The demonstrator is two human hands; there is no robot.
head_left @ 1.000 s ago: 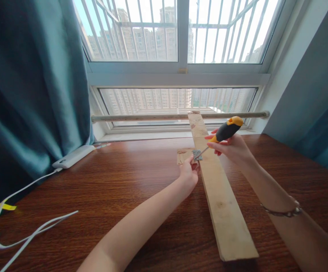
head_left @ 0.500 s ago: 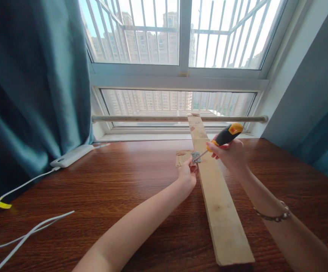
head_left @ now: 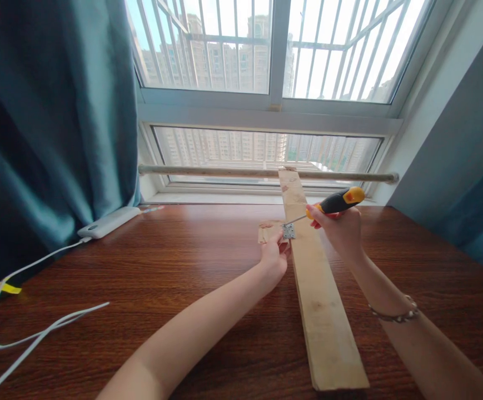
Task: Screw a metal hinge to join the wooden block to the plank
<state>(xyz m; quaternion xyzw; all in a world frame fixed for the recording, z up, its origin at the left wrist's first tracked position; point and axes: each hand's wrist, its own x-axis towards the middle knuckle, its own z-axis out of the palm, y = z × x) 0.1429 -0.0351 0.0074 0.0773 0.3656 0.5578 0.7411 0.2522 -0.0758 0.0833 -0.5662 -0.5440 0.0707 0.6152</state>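
Observation:
A small metal hinge (head_left: 289, 231) lies across a long pale wooden board (head_left: 320, 294) and a short wooden piece (head_left: 267, 232) on its left. My left hand (head_left: 273, 256) is closed around the short piece's near edge, with its fingertips close to the hinge; its lower fingers are partly hidden. In my right hand (head_left: 341, 226) is a screwdriver (head_left: 333, 202) with a black and yellow handle. Its shaft slants down to the left, and the tip is at the upper left part of the hinge. Whether a screw sits under the tip is too small to tell.
The board lies lengthwise on a dark brown wooden table (head_left: 191, 278), its far end by a horizontal rod (head_left: 224, 173) before the window. At left are a white power strip or adapter (head_left: 110, 222), a white cable (head_left: 49, 333) and a blue curtain (head_left: 78, 100).
The screwdriver's tip has moved from the lower part of the hinge to its upper left, and the handle has tilted lower. My left hand stays at the short piece. The view has shifted slightly.

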